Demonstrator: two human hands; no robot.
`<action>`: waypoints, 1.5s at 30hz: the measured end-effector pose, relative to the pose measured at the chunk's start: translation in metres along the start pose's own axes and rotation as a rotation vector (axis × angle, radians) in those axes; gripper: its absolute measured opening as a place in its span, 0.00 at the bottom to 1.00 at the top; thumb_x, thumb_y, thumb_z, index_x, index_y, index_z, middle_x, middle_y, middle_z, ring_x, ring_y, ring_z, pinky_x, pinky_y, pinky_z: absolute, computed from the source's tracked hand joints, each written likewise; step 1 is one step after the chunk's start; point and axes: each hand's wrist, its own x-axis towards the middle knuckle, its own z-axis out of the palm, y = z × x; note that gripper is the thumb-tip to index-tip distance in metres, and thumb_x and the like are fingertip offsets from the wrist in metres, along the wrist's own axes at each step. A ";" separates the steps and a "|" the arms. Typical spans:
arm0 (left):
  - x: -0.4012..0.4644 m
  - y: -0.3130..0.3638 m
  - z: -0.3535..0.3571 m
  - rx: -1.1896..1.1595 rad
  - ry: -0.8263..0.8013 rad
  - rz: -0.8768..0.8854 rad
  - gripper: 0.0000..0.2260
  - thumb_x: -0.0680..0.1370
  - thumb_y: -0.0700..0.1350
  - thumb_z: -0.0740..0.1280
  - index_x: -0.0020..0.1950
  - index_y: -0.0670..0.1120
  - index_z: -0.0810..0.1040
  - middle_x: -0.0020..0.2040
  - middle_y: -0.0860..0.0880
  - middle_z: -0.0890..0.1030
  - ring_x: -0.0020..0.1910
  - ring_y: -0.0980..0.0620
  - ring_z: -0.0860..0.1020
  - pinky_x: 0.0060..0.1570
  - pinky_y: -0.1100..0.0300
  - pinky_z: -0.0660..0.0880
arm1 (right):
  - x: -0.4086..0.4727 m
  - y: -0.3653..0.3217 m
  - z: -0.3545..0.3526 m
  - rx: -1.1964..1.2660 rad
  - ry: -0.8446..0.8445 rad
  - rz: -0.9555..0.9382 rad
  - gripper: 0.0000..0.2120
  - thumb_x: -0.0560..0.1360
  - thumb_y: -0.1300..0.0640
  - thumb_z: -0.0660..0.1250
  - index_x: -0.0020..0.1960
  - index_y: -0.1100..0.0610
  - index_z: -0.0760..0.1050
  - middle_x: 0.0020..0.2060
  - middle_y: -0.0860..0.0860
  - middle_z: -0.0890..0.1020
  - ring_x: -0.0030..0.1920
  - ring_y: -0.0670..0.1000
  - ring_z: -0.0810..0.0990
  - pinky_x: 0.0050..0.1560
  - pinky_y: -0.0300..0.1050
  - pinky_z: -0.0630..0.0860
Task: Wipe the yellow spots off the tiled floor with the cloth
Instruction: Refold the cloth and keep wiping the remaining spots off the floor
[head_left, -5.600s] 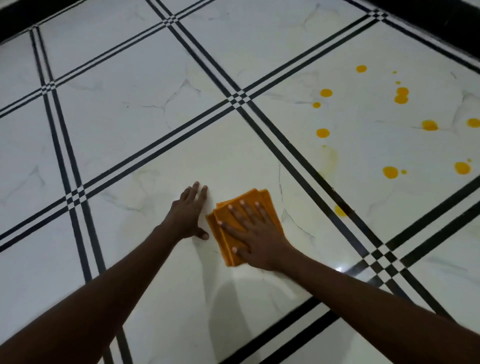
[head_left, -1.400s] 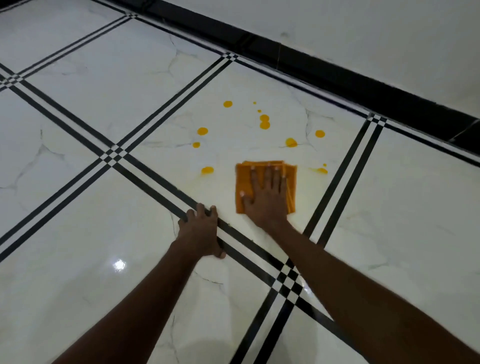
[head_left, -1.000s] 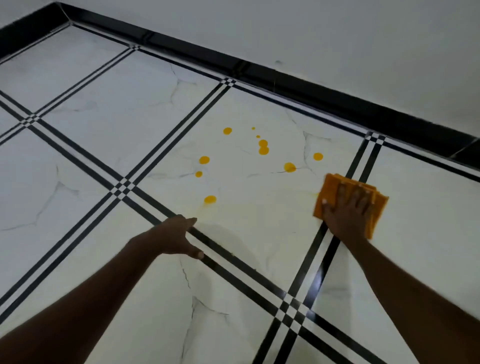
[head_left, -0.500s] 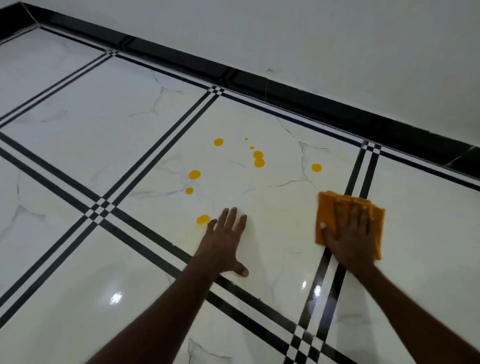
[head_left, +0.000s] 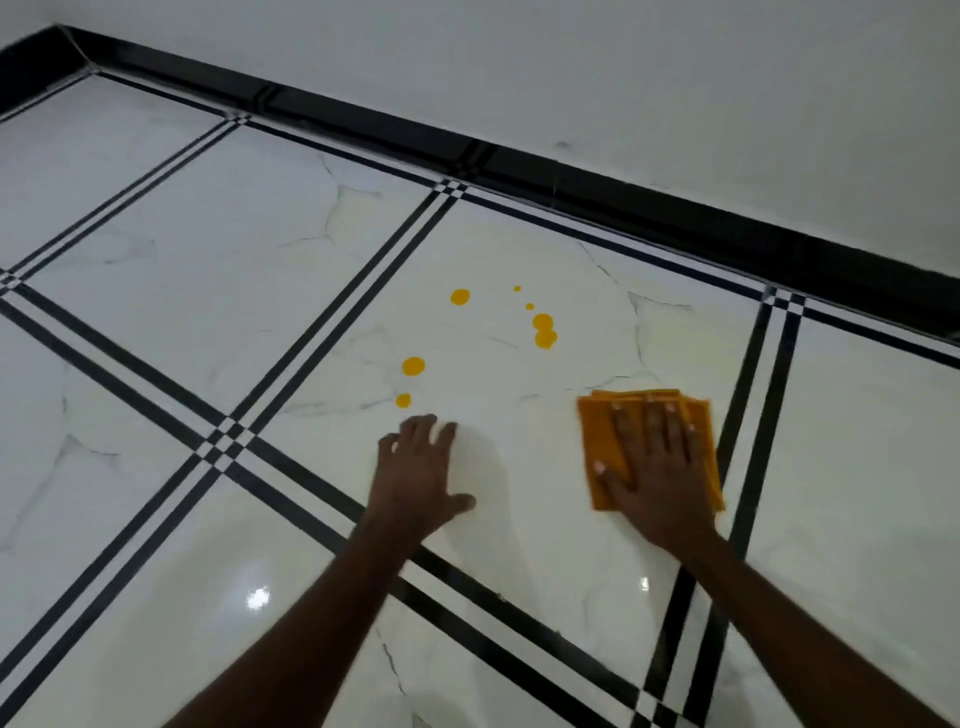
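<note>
Cloth (head_left: 649, 447) lies folded on the floor (head_left: 208, 260), right hand (head_left: 654, 478) flat on top, pressing. Left hand (head_left: 421, 478) flat nearby, likely bracing. Yellow spots (head_left: 543, 330) just beyond, unwiped.

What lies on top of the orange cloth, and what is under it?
The right hand presses flat on the cloth. Beneath lies the tiled floor; any yellow spot under it is hidden.
</note>
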 end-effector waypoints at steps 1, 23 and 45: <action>0.002 -0.022 -0.002 -0.034 0.047 -0.047 0.44 0.69 0.65 0.72 0.78 0.46 0.62 0.77 0.42 0.63 0.76 0.41 0.61 0.70 0.45 0.62 | 0.006 0.016 -0.004 -0.009 -0.016 0.050 0.40 0.77 0.29 0.40 0.83 0.49 0.48 0.81 0.62 0.54 0.80 0.66 0.52 0.78 0.68 0.49; 0.021 -0.112 0.013 0.037 -0.225 -0.288 0.62 0.64 0.65 0.77 0.81 0.44 0.38 0.81 0.41 0.42 0.80 0.38 0.46 0.74 0.40 0.59 | 0.225 -0.083 -0.042 0.023 0.032 0.184 0.39 0.80 0.33 0.50 0.83 0.55 0.48 0.80 0.67 0.53 0.79 0.71 0.49 0.76 0.71 0.44; 0.018 -0.118 0.014 -0.058 -0.254 -0.287 0.63 0.66 0.62 0.77 0.80 0.45 0.32 0.80 0.41 0.33 0.80 0.38 0.37 0.77 0.39 0.51 | 0.188 -0.205 0.007 -0.037 0.029 -0.314 0.34 0.79 0.37 0.44 0.82 0.47 0.54 0.80 0.60 0.58 0.80 0.65 0.54 0.78 0.68 0.50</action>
